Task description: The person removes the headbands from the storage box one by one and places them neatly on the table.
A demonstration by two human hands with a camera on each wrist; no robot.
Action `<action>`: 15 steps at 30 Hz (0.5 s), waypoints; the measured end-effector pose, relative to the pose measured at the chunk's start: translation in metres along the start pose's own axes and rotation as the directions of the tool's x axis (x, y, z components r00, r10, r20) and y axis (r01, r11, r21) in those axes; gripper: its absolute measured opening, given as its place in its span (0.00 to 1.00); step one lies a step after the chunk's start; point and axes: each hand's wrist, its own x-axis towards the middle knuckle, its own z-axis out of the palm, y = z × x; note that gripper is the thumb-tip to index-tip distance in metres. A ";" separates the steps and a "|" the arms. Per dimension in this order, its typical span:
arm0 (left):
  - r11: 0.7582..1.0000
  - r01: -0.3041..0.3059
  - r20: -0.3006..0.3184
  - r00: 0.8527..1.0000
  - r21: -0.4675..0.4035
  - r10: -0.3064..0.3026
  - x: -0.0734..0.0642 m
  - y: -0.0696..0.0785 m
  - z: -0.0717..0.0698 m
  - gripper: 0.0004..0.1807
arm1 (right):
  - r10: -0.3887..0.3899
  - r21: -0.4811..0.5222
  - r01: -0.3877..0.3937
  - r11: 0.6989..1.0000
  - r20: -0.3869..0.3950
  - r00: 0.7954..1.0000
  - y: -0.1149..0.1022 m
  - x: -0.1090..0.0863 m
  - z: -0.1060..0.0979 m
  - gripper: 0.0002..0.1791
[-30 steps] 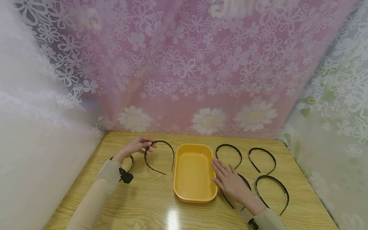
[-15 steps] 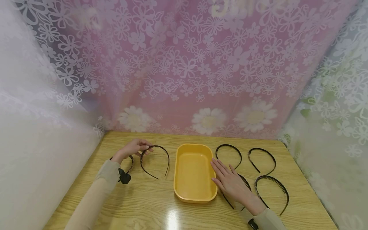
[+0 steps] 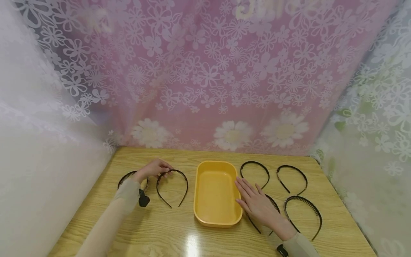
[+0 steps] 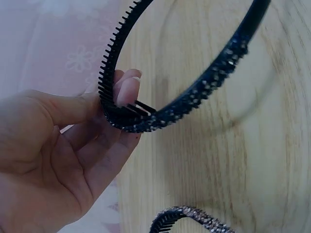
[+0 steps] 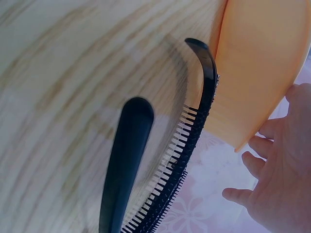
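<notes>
My left hand (image 3: 157, 167) pinches a black toothed headband (image 3: 187, 185) at the top of its arch, left of the yellow tray (image 3: 194, 200). The left wrist view shows dark glitter stones along this headband (image 4: 194, 99), with the thumb on one side and fingers on the other. Its two ends point towards me. Another glittery headband (image 3: 125, 176) lies partly hidden under my left wrist. My right hand (image 3: 257, 205) rests with straight fingers against the tray's right rim. Beneath that hand, a black toothed headband (image 5: 206, 97) is partly covered.
Several headbands lie right of the tray: one at the back (image 3: 253, 162), one at the far right (image 3: 292, 166) and one in front of it (image 3: 318, 210). The wooden table (image 3: 160, 232) ends at a pink flowered curtain (image 3: 205, 107) behind, with pale sheets at both sides.
My left hand has brought the pinched headband left and a little nearer, and its ends have swung round towards me. More of the headband under the left wrist shows. My right hand stays still.
</notes>
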 end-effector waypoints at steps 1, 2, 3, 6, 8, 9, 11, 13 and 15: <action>1.000 -0.003 0.004 1.000 0.004 0.003 0.001 0.000 0.001 0.17 | 0.003 0.001 -0.003 1.000 0.004 1.000 0.000 0.000 0.000 0.38; 1.000 -0.004 0.005 1.000 0.014 0.004 0.002 0.000 0.001 0.17 | 0.005 0.004 -0.005 1.000 0.009 1.000 0.000 0.000 0.000 0.38; 1.000 -0.004 0.006 1.000 0.023 0.004 0.002 0.001 0.002 0.17 | 0.007 0.005 -0.007 1.000 0.013 1.000 0.000 0.000 0.000 0.38; 0.998 -0.023 0.005 1.000 0.066 0.023 0.004 -0.001 0.004 0.18 | 0.010 0.009 -0.010 1.000 0.021 1.000 0.000 0.001 0.000 0.38; 0.994 -0.043 0.003 0.999 0.102 0.043 0.006 -0.002 0.005 0.17 | 0.012 0.007 -0.012 1.000 0.028 1.000 -0.001 0.001 0.000 0.38; 0.993 -0.050 0.001 0.999 0.111 0.050 0.007 -0.003 0.005 0.17 | 0.012 0.005 -0.012 1.000 0.028 1.000 -0.001 0.002 -0.001 0.38; 0.989 -0.068 -0.001 0.998 0.132 0.069 0.008 -0.003 0.007 0.17 | 0.013 0.002 -0.013 1.000 0.032 0.999 -0.001 0.002 -0.001 0.38; 0.984 -0.083 -0.010 0.996 0.160 0.086 0.009 -0.003 0.008 0.16 | 0.014 0.001 -0.014 1.000 0.031 0.999 -0.001 0.002 -0.002 0.38; 0.978 -0.091 -0.025 0.995 0.190 0.097 0.011 -0.003 0.011 0.15 | 0.013 0.005 -0.014 1.000 0.027 1.000 -0.001 0.002 -0.002 0.38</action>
